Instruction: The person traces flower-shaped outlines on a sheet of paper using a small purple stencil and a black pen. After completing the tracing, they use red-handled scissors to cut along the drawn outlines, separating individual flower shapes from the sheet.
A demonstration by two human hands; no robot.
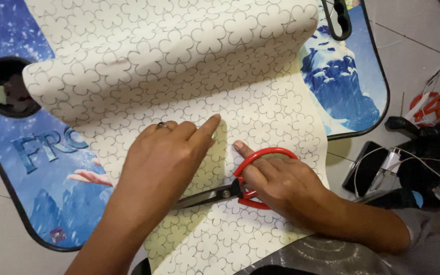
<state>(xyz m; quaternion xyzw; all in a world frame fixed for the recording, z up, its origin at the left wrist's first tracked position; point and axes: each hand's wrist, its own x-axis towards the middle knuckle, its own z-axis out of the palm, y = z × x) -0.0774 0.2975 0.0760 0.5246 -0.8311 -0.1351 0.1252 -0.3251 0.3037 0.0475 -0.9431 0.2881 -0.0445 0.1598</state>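
Blue, picture-printed low table with a black rim (36, 203) carries one large cream paper sheet printed with outlined flower shapes (179, 51), its far part curling up in a roll. Left of the grip, the left hand (164, 163) lies flat on the sheet, fingers pressed together and stretched forward, pinching nothing; one ring shows on a finger. Its palm covers the tips of the blades.

Just right of it, the right hand (276, 183) holds one pair of red-handled steel scissors (240, 188), fingers through the loops and curled tight around them, forefinger laid along the upper loop. Blades run leftward under the left hand; whether they stand apart or together cannot be told.

Judgement: good cutting here calls for the flat hand to keep the paper taut near the blades, with fingertips clear of the edge, and for the cut to follow the printed outlines.

Further right, beyond the table, one dark phone with a white cable (367, 168) lies on the tiled floor.
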